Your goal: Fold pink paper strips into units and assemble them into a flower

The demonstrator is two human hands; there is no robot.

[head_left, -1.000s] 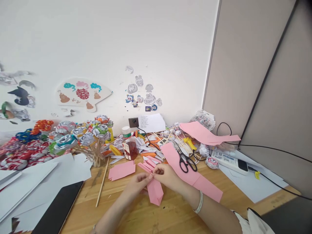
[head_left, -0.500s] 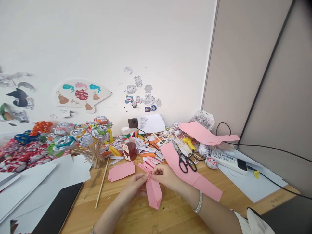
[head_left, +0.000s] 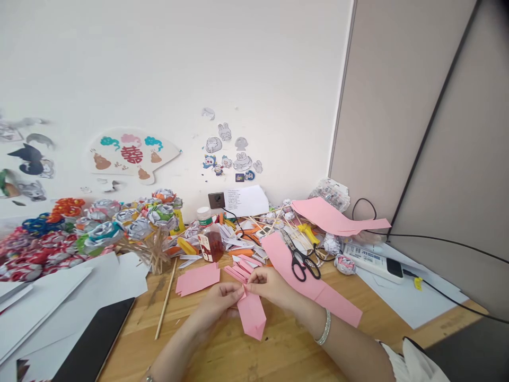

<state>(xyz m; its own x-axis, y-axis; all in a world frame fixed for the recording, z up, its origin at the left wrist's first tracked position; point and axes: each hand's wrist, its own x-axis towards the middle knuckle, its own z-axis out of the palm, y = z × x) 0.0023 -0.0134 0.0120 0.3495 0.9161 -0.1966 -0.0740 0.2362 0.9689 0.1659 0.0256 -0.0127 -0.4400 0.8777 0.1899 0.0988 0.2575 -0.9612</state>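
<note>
A folded piece of pink paper (head_left: 252, 317) is pinched at its upper end between my two hands, its lower end hanging toward me over the table. My left hand (head_left: 221, 300) grips its left edge with thumb and index finger. From the right, my right hand (head_left: 267, 286) pinches the same end, fingertips almost touching the left ones. Just beyond the fingers lie folded pink paper pieces (head_left: 238, 271). A small stack of pink paper rectangles (head_left: 199, 279) rests to the left. Black-handled scissors (head_left: 302, 261) lie on a long pink sheet (head_left: 318, 292) at the right.
A jar (head_left: 209, 236) stands behind the pink stack, among paper scraps. Paper flowers on sticks (head_left: 139, 225) crowd the left back. A wooden stick (head_left: 166, 300), a dark tablet-like slab (head_left: 97, 339) and white sheets (head_left: 51, 313) lie left. A power strip (head_left: 371, 261) lies right.
The fingers have shifted slightly at the pinched end, and the hanging part of the pink paper has swung a little to the right. Everything else stays put.
</note>
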